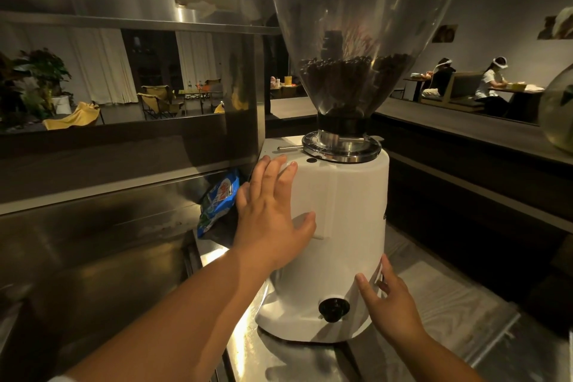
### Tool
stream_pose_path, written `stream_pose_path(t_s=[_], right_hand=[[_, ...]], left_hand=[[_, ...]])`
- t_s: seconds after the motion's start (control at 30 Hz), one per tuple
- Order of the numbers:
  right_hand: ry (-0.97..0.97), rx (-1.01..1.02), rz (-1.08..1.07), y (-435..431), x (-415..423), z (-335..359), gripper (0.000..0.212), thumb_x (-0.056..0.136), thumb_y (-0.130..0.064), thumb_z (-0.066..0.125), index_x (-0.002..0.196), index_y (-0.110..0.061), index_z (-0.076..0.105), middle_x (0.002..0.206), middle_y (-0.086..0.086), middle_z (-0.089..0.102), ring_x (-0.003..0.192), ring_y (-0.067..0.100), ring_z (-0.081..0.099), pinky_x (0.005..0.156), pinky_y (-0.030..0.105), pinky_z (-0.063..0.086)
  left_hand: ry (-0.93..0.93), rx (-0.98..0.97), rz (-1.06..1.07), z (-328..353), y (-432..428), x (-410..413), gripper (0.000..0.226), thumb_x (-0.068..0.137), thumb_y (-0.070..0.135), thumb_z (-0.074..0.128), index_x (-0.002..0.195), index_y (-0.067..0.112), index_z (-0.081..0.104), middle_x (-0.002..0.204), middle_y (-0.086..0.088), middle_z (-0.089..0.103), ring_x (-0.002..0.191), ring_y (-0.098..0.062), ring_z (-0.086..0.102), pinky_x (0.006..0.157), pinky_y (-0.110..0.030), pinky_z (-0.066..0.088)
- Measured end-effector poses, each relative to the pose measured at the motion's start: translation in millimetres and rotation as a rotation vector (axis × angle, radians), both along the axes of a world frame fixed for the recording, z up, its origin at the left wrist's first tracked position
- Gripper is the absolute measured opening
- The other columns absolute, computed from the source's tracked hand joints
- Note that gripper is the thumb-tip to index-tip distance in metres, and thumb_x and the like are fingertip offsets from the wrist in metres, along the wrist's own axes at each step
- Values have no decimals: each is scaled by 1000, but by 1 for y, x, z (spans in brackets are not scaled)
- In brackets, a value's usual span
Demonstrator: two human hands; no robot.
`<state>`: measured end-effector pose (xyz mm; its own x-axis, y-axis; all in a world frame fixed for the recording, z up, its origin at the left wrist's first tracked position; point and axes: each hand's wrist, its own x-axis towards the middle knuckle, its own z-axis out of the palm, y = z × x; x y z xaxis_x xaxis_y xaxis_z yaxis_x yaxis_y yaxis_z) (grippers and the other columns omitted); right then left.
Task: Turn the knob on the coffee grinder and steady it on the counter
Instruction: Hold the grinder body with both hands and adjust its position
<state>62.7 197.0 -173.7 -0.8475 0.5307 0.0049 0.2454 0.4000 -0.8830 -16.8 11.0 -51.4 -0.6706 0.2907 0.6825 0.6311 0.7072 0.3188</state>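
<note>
Two bare hands on one white coffee grinder (338,226), head view only. Grinder upright on a steel worktop (279,360), base near the worktop's front edge, pale patterned mat (440,298) just beside it on the right. Clear hopper (356,25) on top, partly filled with dark coffee beans (347,77); ringed adjustment collar (341,147) below the hopper neck. Black knob (334,308) low on the front of the base, untouched, between the two hands. Left hand (273,211) flat against the upper left side of the body, fingers (276,170) spread apart, thumb across the front panel; pressing, not gripping. Right hand (390,304) against the lower right edge of the body, fingers slightly apart and curled round the corner, thumb on the front face just right of the knob. Blue snack bag (217,205) behind the left hand, leaning against the steel back panel. Seated figures at tables far right, background.
</note>
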Motion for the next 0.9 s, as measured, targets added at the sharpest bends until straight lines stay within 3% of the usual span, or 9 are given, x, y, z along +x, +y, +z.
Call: stream_pose_path(t_s=[0.33, 0.57, 0.77, 0.9], right_hand=[[-6, -18, 1, -2, 1, 2, 75, 84, -47, 56, 146, -34, 18, 147, 4, 36, 130, 25, 42, 103, 45, 40], [-19, -20, 0, -4, 2, 5, 74, 85, -45, 57, 146, -33, 19, 148, 6, 36, 129, 26, 44, 104, 47, 40], [-44, -34, -3, -4, 2, 6, 73, 85, -45, 57, 146, -32, 19, 148, 5, 35, 131, 27, 41, 105, 47, 39], [-77, -113, -28, -6, 5, 5, 65, 88, -47, 49, 145, -24, 28, 148, 8, 37, 128, 28, 44, 105, 48, 40]], left_hand=[[-10, -10, -14, 1, -1, 2, 72, 75, 48, 48, 134, 35, 8, 148, 12, 9, 131, -2, -14, 104, -39, -9], [16, -2, -13, 0, 0, 1, 73, 74, 46, 50, 134, 31, 12, 149, 3, 14, 133, -7, -8, 105, -42, -3], [15, 1, 4, -2, 0, -1, 73, 74, 46, 51, 135, 31, 12, 145, 14, 9, 132, -4, -9, 104, -42, -4], [14, 17, 13, -3, 1, 0, 72, 75, 46, 51, 134, 31, 13, 143, 16, 8, 132, -3, -9, 104, -41, -5]])
